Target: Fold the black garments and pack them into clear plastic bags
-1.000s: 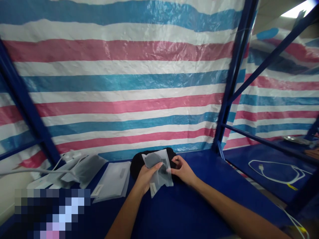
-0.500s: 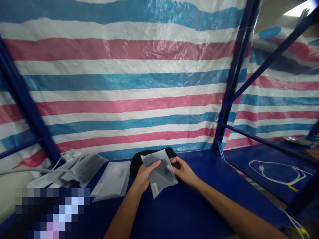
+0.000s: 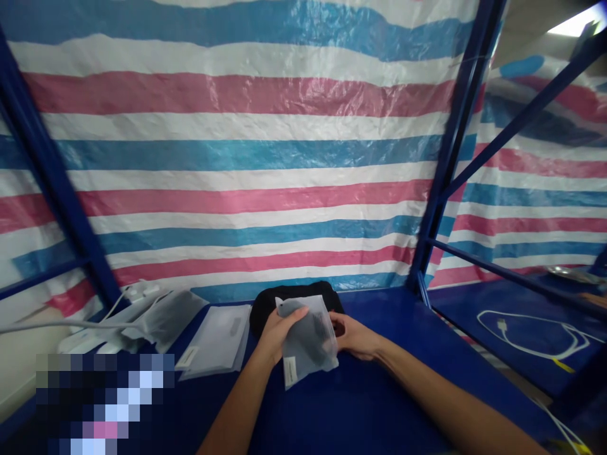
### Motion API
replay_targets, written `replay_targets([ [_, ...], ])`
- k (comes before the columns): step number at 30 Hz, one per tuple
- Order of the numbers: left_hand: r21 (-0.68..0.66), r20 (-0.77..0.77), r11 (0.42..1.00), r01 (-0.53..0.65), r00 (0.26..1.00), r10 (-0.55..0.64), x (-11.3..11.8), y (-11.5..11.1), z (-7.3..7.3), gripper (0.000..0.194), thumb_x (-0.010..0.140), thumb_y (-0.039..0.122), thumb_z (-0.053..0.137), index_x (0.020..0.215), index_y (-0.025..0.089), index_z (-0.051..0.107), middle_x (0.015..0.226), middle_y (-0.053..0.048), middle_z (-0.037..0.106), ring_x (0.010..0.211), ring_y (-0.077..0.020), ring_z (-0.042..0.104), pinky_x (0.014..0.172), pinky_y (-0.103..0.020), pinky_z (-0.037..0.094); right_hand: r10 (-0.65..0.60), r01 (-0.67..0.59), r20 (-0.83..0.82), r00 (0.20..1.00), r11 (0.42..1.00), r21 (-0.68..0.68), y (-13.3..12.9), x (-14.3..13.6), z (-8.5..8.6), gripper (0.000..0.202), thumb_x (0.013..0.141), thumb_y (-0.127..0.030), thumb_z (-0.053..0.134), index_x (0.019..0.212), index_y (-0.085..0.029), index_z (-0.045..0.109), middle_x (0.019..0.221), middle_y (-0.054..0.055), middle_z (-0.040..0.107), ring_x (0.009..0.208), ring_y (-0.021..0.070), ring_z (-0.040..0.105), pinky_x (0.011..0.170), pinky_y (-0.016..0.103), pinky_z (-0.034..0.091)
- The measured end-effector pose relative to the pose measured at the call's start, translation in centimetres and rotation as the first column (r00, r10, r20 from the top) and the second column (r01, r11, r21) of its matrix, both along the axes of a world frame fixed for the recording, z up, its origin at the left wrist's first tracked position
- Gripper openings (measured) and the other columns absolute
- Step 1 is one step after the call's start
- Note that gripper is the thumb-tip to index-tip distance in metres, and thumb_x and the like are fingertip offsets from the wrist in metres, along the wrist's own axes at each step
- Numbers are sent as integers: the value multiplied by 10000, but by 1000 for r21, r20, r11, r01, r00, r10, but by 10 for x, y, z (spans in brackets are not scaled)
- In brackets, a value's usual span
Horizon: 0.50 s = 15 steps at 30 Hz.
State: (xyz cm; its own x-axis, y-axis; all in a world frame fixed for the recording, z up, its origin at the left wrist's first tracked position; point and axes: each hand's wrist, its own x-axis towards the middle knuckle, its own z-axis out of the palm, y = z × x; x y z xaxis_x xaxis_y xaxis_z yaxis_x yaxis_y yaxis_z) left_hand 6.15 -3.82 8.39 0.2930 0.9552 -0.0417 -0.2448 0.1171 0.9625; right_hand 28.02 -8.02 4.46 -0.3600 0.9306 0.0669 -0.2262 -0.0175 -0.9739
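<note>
A frosted plastic zip bag [image 3: 310, 344] with a white label at its lower left corner stands tilted in front of me. Something dark and flat shows through it, too hazy to name. My left hand [image 3: 279, 332] grips the bag's left side, thumb across the front and the other fingers behind. At the right edge, my right hand [image 3: 355, 336] has its fingers curled round the bag's side, fingertips partly hidden. Just behind the bag lies a black cloth-like bundle [image 3: 265, 309] on the blue tabletop [image 3: 379, 398].
Flat frosted bags [image 3: 213, 338] lie to the left. Beyond them are more grey bags [image 3: 177, 316] and a white power strip [image 3: 76, 338] with a cable. A white USB cable [image 3: 526, 354] lies on the neighbouring surface at right. Blue metal posts [image 3: 436, 183] frame a striped sheet [image 3: 260, 202].
The bag has turned more upright and sits slightly lower. My right hand has moved down along its right edge. The view has shifted a little.
</note>
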Motion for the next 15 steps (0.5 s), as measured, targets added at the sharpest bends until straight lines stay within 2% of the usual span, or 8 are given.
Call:
replay_targets([
  [3, -26, 53, 999, -45, 998, 46, 2, -2, 2, 576, 699, 469, 978, 1143, 165, 771, 1102, -142, 812, 968, -303, 781, 854, -373, 626, -149, 150, -107, 983, 989, 1, 5, -1, -2, 521, 579, -280, 1036, 929, -195, 660, 920, -2, 736, 716, 149, 694, 620, 252, 583],
  [7, -30, 55, 989, 144, 988, -143, 3, -7, 4, 630, 717, 423, 980, 1247, 169, 753, 1238, -172, 782, 1100, -347, 761, 955, -423, 608, -275, 281, -145, 950, 959, 23, 9, 1, 0, 522, 584, -334, 1037, 874, -208, 621, 857, -26, 726, 615, 122, 641, 534, 230, 542],
  [9, -22, 60, 981, 191, 980, -189, 3, -9, 3, 617, 722, 410, 979, 1237, 152, 760, 1235, -183, 782, 1103, -355, 760, 978, -438, 600, -289, 294, -110, 951, 955, 34, 10, 3, 1, 515, 581, -357, 1038, 884, -204, 651, 880, -14, 742, 622, 133, 656, 538, 246, 557],
  [15, -23, 71, 987, 162, 984, -160, 5, -7, -3, 591, 717, 378, 984, 1213, 143, 764, 1217, -191, 787, 1031, -337, 780, 941, -434, 612, -240, 239, -20, 971, 971, -13, 10, 8, 0, 468, 620, -399, 1024, 925, -183, 742, 880, 13, 768, 683, 164, 709, 599, 274, 582],
])
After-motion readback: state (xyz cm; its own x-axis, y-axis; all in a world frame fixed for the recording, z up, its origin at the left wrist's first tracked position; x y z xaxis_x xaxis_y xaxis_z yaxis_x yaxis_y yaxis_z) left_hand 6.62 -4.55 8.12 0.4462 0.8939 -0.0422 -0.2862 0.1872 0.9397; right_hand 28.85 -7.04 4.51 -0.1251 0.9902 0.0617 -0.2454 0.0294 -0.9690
